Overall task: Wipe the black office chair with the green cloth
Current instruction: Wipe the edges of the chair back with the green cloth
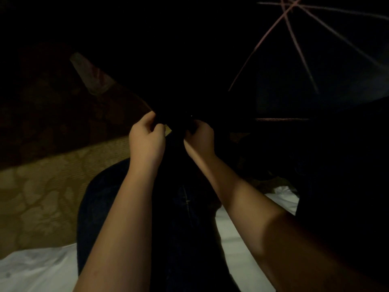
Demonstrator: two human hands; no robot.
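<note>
We see the left hand (147,138) and right hand (200,137) close together, fingers curled, each pinching a dark cloth-like item (181,125) held between them; shadow hides its colour. Behind it a large black mass (168,60) blocks the view; we cannot confirm that it is the chair. A dark umbrella with pink ribs (294,39) stands upper right. Below lie dark blue jeans (101,197), a white bed sheet (31,270) and a yellowish patterned floor covering (42,186).

patterned carpet (42,197) left | white sheet (31,270) below | pink-ribbed umbrella (295,41) upper right
</note>
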